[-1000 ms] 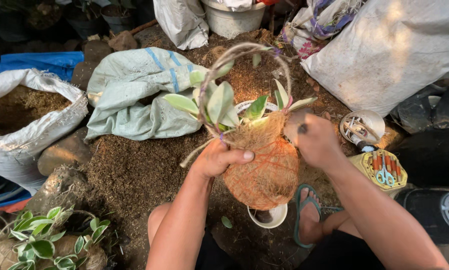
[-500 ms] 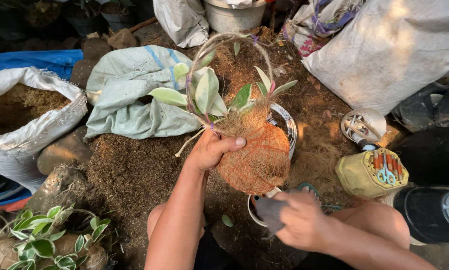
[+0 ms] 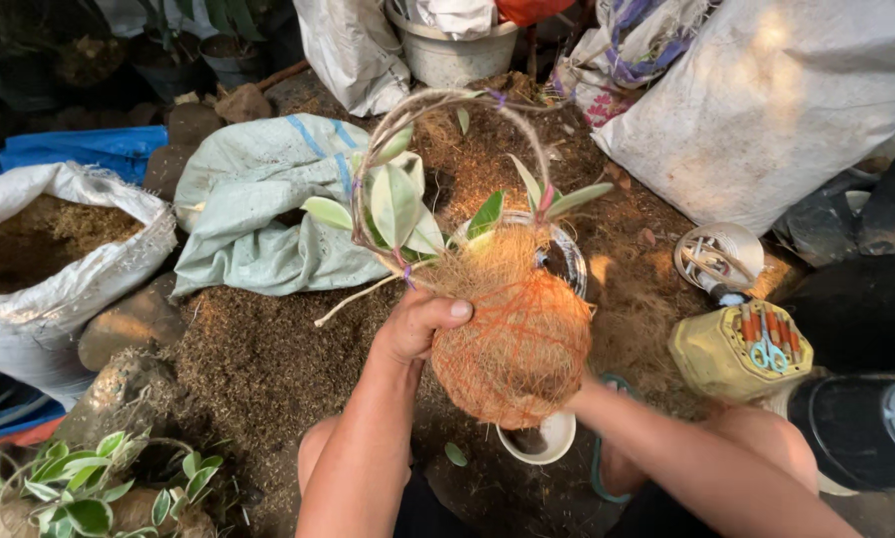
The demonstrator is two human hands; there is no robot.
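The fibre ball (image 3: 515, 344) — wrapped in orange string, leafy plant on top — is held above a small white pot (image 3: 539, 441); left hand (image 3: 419, 324) grips its side; right hand seems hidden beneath it — grip unclear.

Our left hand (image 3: 419, 324) raised mid-frame, fingers curled in a grip, thumb lying across the top, forearm bare, our right forearm reached in low, its hand hidden from view.

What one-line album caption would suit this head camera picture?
Left hand grips a round, orange-netted coconut-fibre plant ball with green leaves, right hand hidden beneath it, above a small white bowl.
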